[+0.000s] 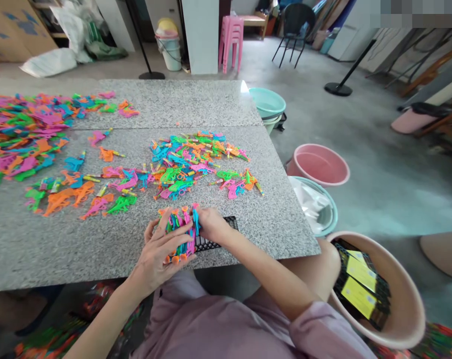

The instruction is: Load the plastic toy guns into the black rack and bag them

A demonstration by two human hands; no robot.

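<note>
At the table's near edge, a black grid tray [207,243] holds a row of small colourful plastic toy guns [181,249] packed side by side. My left hand [162,249] wraps over this row, its fingers lying across the toys and steadying them. Pinched in my right hand [213,225] is a blue toy gun [196,221], held upright against the right end of the row. My right fingertips are partly hidden behind it. A loose pile of toy guns [188,157] in pink, green, orange and blue lies just beyond both hands.
More toy guns [27,129] are heaped at the left of the speckled stone table [270,219]. Beside its right edge stand a pink basin [323,164], a teal basin [332,199] with plastic bags, and a large beige tub [408,309] holding black trays with yellow cards.
</note>
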